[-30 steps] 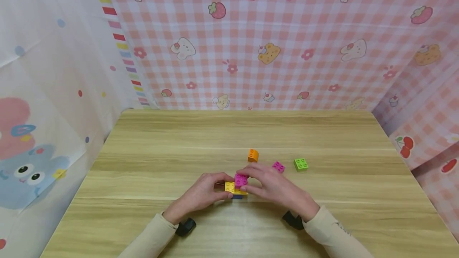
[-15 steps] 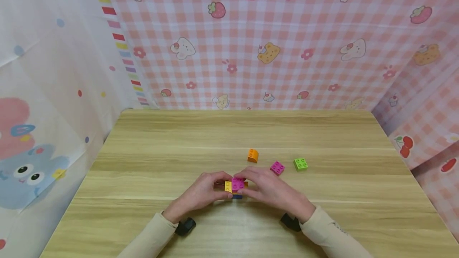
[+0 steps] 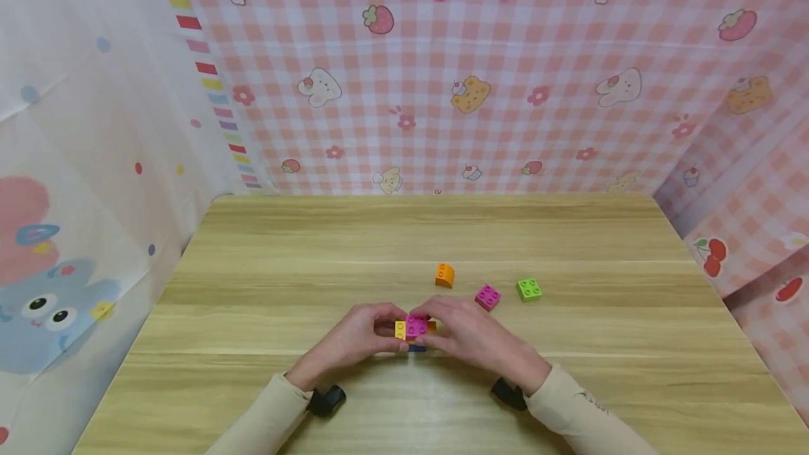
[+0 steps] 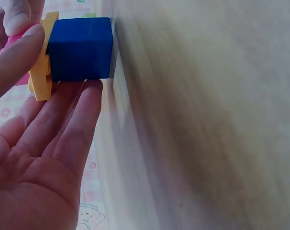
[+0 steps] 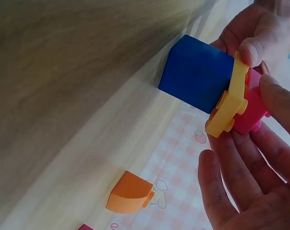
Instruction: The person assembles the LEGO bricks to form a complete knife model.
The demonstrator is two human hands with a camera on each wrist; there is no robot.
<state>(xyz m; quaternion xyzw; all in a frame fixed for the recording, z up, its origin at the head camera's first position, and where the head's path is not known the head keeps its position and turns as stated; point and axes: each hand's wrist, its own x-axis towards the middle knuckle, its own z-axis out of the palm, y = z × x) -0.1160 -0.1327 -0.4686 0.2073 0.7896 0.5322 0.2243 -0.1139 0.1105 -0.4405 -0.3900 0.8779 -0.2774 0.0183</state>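
Desk (image 3: 303, 244): wood-grain, under my work.
Left hand (image 3: 354, 332): gripping yellow plate (image 3: 400, 330), blue block (image 4: 82, 50) beneath it.
Right hand (image 3: 474, 332): pinching pink brick (image 3: 416, 327).
Pink brick: on yellow plate, shifted left from its right half within the last second; looks aligned, fully seated unclear.

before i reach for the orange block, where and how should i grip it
I'd pinch the orange block by its near and far ends, from above: its studs face up and the near end looks flat, while its right side curves down, so a grip there might slip.
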